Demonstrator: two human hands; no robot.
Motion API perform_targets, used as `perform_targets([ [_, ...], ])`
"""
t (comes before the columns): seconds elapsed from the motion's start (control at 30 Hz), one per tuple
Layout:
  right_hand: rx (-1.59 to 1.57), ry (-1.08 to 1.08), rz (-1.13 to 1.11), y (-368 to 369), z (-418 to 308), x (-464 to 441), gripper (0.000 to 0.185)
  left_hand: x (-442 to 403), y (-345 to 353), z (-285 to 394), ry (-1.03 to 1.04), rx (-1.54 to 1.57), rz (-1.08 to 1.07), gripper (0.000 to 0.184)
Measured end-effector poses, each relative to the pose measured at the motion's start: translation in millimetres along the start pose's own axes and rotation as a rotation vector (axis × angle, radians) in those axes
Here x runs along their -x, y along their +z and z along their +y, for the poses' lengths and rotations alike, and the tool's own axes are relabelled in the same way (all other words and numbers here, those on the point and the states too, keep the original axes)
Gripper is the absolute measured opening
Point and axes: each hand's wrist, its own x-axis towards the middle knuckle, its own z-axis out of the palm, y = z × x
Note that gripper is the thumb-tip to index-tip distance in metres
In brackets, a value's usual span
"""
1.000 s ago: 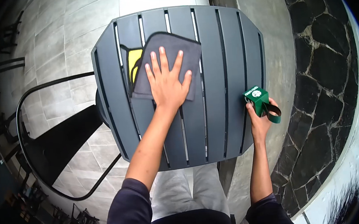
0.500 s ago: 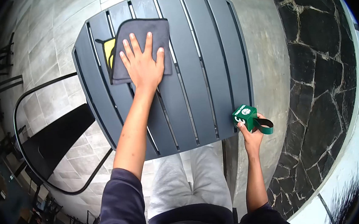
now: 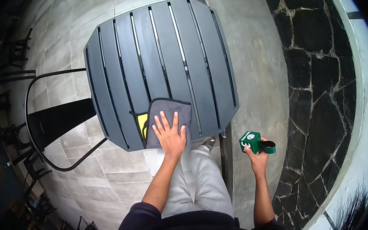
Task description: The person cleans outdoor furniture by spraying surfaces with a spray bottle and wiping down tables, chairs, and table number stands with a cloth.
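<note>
My left hand (image 3: 170, 138) lies flat with fingers spread on a folded grey cloth (image 3: 172, 108) with black edging. The cloth rests on the near edge of the dark grey slatted table (image 3: 147, 43). Its yellow part (image 3: 142, 122) and a black loop show at the left side. My right hand (image 3: 259, 157) holds a green cube (image 3: 250, 142) marked with a white 3 and a logo, beyond the table's near right corner. A green strap (image 3: 268, 146) loops from the cube over the fingers.
A black chair (image 3: 64, 121) with a curved tube frame stands left of the table. On the right runs a concrete ledge (image 3: 254, 65), with dark stone paving (image 3: 320, 74) beyond it. Other dark chairs (image 3: 22, 46) are at the far left. My shoe (image 3: 210, 143) shows below the table edge.
My left hand and the cloth have moved from the far part of the table to its near edge. The cube in my right hand is now off the table's corner. The view has shifted.
</note>
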Motion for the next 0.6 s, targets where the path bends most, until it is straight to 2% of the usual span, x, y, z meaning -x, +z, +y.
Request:
perform_targets([
  [0.3,0.078,0.018,0.039,26,-24,-49,0.052,-223,-10,31,0.163,0.003,0.181,0.057],
  [0.4,0.072,0.111,0.081,44,-40,-58,0.053,-297,-11,36,0.214,0.001,0.239,0.057],
  [0.6,0.077,0.155,0.063,67,-39,-57,0.059,-385,-4,45,0.248,-0.013,0.335,0.058],
])
